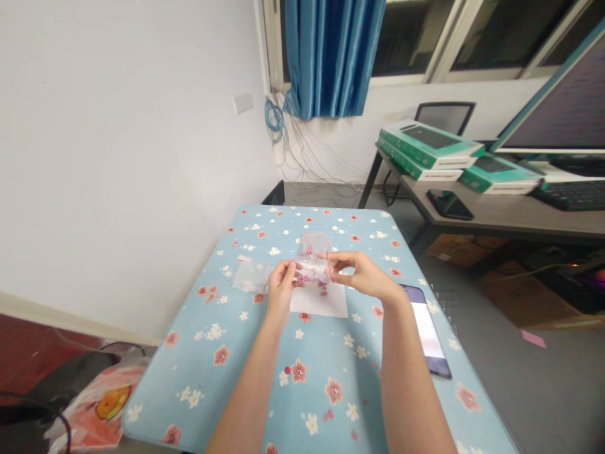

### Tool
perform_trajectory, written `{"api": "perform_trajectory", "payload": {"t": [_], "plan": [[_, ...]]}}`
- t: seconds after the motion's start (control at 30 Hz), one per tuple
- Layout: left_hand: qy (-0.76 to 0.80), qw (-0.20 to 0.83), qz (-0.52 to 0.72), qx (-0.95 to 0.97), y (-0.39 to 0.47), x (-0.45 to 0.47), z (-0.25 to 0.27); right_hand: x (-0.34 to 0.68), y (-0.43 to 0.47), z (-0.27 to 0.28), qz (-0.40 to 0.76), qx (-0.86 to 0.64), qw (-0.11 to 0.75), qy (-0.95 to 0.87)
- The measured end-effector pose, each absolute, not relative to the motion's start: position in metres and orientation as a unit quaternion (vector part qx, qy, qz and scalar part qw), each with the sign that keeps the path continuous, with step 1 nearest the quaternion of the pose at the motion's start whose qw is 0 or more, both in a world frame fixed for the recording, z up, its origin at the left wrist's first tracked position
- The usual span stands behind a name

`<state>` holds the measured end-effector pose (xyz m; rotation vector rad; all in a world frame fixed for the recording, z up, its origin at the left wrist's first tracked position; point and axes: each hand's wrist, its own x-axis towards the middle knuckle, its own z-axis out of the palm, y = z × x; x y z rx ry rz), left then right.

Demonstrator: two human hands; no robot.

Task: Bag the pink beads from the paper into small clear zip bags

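Note:
Between my two hands a small clear plastic bag [312,270] is stretched above the table, with a few dark pink beads showing at its lower edge. My left hand [282,280] pinches its left side. At the right edge the fingers of my right hand [357,272] are closed on the bag. Beneath lies a white sheet of paper [321,306] with several pink beads [323,290] on it. Just beyond is another clear bag [316,241] with pink beads in it. A further clear bag [250,275] lies flat to the left of my left hand.
The table [255,391] has a blue flowered cover. A phone with a lit screen [428,331] lies by my right forearm. One loose red bead [287,371] sits nearer to me. On the right, a desk [510,211] bears green boxes [430,148] and a dark phone [449,205].

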<state>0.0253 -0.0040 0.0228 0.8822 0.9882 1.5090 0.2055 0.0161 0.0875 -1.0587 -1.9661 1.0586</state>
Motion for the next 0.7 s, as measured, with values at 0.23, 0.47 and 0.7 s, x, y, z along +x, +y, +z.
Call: {"api": "perform_trajectory", "payload": {"t": [0.23,0.47,0.7], "plan": [[0.439,0.499,0.64,0.386,-0.0031,0.02,0.022,0.2072,0.0122,0.0864,0.504,-0.383,0.294,-0.716],[0.435,0.509,0.649,0.361,-0.0031,0.0198,0.0233,0.2075,0.0145,0.085,0.462,-0.393,0.336,-0.721],[0.393,0.571,0.639,0.334,-0.0022,0.0148,0.0249,0.205,0.0201,0.0795,0.445,-0.402,0.336,-0.726]]}}
